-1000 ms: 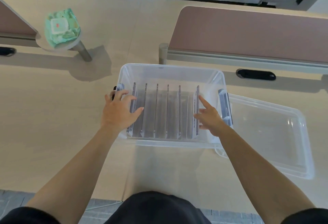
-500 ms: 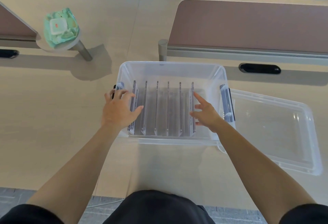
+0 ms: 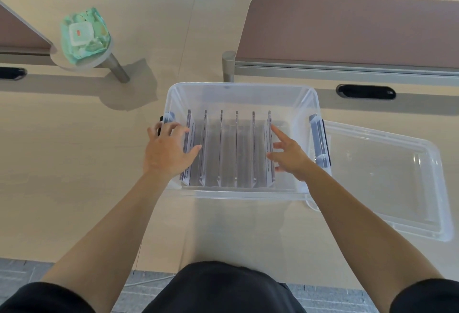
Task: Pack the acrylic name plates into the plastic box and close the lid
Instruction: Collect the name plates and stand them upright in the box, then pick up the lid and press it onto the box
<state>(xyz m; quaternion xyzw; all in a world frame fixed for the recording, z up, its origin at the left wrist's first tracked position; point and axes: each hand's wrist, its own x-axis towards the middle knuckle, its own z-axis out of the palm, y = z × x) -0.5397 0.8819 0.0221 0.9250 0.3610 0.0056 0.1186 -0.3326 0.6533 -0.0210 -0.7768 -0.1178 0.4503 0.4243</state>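
A clear plastic box (image 3: 242, 87) stands open on the desk in front of me. Several acrylic name plates (image 3: 228, 148) stand upright in a row inside it, edge up. My left hand (image 3: 167, 150) rests flat against the leftmost plate at the box's left wall, fingers spread. My right hand (image 3: 289, 155) is inside the box with fingers apart, the index fingertip touching the rightmost plate. The clear lid (image 3: 387, 178) lies upside down on the desk just right of the box, its near corner tucked under the box.
Grey latch handles sit on both short sides of the box (image 3: 319, 139). A pack of green wet wipes (image 3: 84, 36) lies on a small round stand at the back left. A mauve desk partition (image 3: 347, 29) runs behind the box, with a black cable grommet (image 3: 365, 91) below it.
My right hand pushed the rightmost plate leftward, closing the row up, and has since opened its fingers a little. My left hand stayed against the leftmost plate.
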